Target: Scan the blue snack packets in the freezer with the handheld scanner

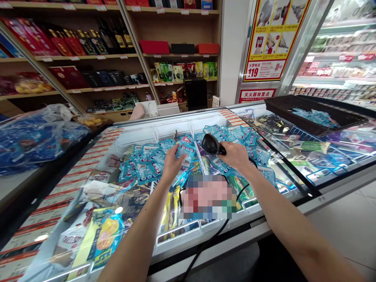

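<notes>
My right hand (pixel 235 157) is wrapped round the handle of a black barcode scanner (pixel 209 144), its head turned toward the left. A black cord (pixel 219 232) hangs from the scanner down past the front of the freezer. With thumb and fingers my left hand (pixel 172 162) grips the edge of a light blue packet (pixel 187 149), just left of the scanner. Many similar blue packets (pixel 148 166) lie in loose heaps around both hands on the chest freezer. Between my forearms is a blurred-out patch (pixel 207 197) whose contents I cannot make out.
Beneath is the glass-topped freezer with frozen goods and wire baskets (pixel 179 231). A dark crate (pixel 315 113) holding blue packets stands at right. A plastic bag of blue packages (pixel 38 137) lies at left. Stocked shelves (pixel 176 58) and a black box-shaped object (pixel 195 94) are behind.
</notes>
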`<state>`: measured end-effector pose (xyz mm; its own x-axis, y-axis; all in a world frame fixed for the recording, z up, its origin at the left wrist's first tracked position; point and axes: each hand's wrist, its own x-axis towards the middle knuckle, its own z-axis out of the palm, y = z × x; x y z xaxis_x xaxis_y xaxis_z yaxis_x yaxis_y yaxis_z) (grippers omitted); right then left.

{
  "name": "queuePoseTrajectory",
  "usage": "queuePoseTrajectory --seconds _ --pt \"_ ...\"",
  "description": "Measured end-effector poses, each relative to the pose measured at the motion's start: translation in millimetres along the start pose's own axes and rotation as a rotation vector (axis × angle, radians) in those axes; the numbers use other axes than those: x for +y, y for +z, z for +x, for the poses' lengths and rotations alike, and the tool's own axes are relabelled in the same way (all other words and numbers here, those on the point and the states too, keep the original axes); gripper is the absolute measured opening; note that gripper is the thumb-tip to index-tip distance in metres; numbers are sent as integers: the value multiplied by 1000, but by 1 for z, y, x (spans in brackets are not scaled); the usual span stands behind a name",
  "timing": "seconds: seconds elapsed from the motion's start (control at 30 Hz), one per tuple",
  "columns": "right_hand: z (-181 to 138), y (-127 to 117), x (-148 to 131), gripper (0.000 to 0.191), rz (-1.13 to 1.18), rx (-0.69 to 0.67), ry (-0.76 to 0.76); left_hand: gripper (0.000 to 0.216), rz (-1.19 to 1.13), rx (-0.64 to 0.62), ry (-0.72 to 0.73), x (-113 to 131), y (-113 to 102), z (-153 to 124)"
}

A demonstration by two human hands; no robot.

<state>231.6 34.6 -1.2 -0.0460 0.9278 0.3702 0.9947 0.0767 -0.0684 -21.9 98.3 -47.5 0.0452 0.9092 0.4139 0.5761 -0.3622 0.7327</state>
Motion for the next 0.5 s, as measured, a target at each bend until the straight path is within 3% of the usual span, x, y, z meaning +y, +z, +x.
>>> queuePoseTrajectory --seconds 0.1,0.2,0.3,0.5 --pt "0 -2 -1 35 21 2 -19 37 -275 184 -93 -6 2 2" --pt "-1 -3 -1 34 38 16 -76 38 -478 286 -207 -11 4 3" --pt "-3 -3 -1 35 46 12 -142 46 -616 293 -259 -14 4 2" --pt "-5 2 -4 33 67 -15 -271 48 -614 205 -160 -13 2 -1"
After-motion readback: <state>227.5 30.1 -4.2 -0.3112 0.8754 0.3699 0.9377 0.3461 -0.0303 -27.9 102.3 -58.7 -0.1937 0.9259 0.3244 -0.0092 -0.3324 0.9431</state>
